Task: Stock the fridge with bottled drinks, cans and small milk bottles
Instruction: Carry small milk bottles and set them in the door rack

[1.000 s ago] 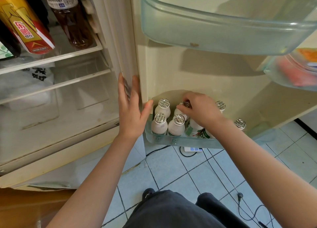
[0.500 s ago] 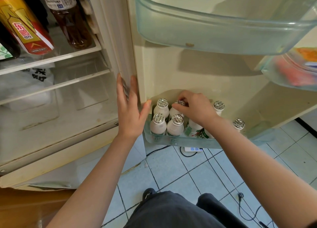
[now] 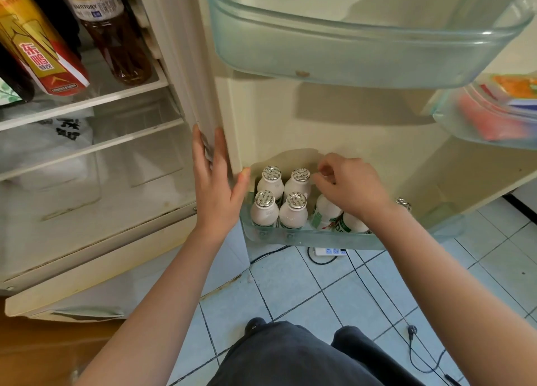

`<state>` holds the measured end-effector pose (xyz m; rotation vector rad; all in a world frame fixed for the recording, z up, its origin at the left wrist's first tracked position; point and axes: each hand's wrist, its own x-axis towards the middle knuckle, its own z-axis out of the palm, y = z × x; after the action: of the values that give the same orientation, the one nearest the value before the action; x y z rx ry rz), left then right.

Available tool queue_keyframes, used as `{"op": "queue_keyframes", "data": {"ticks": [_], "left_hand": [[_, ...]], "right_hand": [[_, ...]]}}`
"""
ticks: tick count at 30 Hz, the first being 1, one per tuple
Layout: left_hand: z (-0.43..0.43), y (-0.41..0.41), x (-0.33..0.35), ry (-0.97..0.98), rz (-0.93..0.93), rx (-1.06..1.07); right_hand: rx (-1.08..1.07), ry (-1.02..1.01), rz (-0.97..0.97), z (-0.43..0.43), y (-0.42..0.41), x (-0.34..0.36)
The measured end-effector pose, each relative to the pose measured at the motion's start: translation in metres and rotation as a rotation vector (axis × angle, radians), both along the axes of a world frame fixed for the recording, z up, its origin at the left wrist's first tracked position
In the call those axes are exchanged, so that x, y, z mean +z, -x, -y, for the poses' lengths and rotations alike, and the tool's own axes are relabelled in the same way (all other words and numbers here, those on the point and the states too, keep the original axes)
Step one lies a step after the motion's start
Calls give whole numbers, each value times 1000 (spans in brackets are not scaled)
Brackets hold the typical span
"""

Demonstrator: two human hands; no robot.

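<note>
Several small white milk bottles [image 3: 266, 211] with foil caps stand packed in the clear bottom door bin [image 3: 290, 238] of the open fridge. My right hand [image 3: 350, 189] hovers over the right-hand bottles with its fingers loosely curled and nothing visible between them; it covers the tops of the bottles under it. One more foil cap [image 3: 403, 203] shows just right of my wrist. My left hand [image 3: 216, 195] presses flat against the inner edge of the fridge door, thumb spread toward the bin.
A large clear door bin [image 3: 348, 54] hangs above, and another bin [image 3: 479, 121] with coloured packets sits at the right. A brown tea bottle [image 3: 116, 37] and a gold-red bottle [image 3: 40, 51] stand on a fridge shelf. A power strip [image 3: 328, 251] and cable [image 3: 412, 342] lie on the tiled floor.
My right hand let go of the back bottle's cap, which it was pinching, and drew right, so that cap now shows. My left hand stayed on the door edge.
</note>
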<state>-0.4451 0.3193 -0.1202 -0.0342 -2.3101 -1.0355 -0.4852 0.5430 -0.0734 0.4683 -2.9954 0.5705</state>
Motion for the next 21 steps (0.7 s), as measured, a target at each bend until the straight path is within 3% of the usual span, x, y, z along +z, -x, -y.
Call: {"op": "queue_keyframes", "data": {"ticks": [6, 21], "left_hand": [[-2, 1, -1, -4, 5, 18], [-9, 2, 1, -4, -7, 51]], "right_hand": [[194, -252, 191, -25, -6, 8], [219, -130, 149, -21, -16, -2]]}}
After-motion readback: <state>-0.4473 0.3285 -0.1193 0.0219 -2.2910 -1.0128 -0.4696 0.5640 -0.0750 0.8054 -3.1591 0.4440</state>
